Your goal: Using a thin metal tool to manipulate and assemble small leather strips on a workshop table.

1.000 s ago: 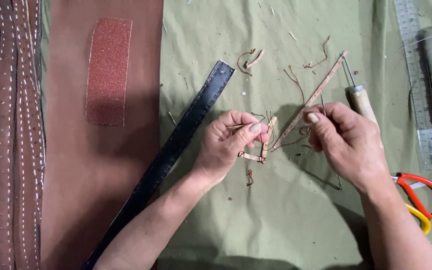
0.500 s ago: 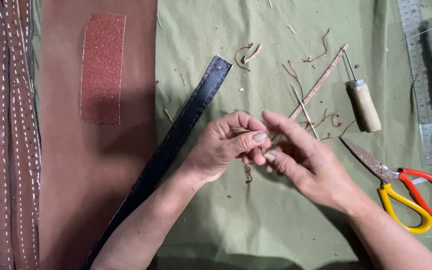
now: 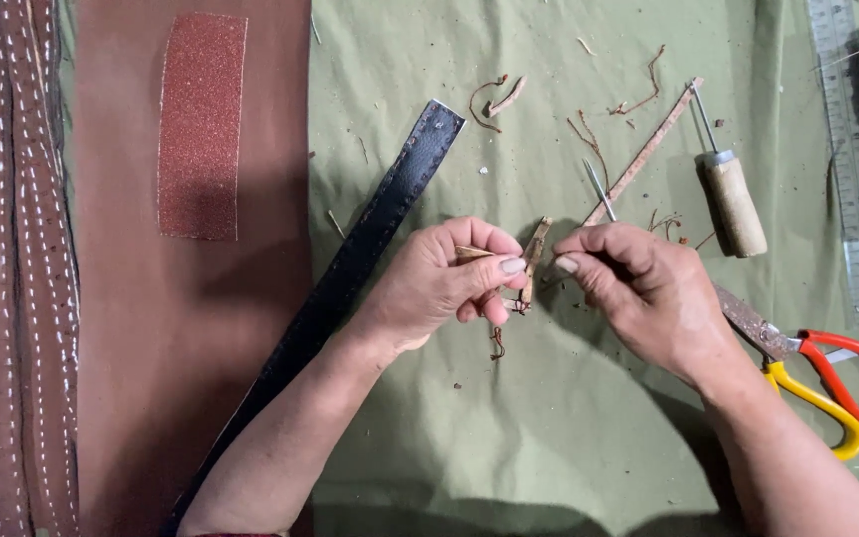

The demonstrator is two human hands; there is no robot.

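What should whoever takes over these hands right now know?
Left hand: pinching a small tan leather strip, held upright over the green cloth.
Right hand: fingers closed beside the strip; a thin needle sticks up from them.
Nearby: awl and long strip above the right hand, scissors to its right, black belt to the left.
Done: scraps lie about.
Left: strip in hand, not set down.

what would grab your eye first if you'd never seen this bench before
Two bare hands meet mid-frame over the green cloth: the left hand pinches a small tan leather strip, while the right hand holds a thin metal needle-like tool beside it. A long black strap runs diagonally at left, and red-and-yellow scissors lie at the right edge.
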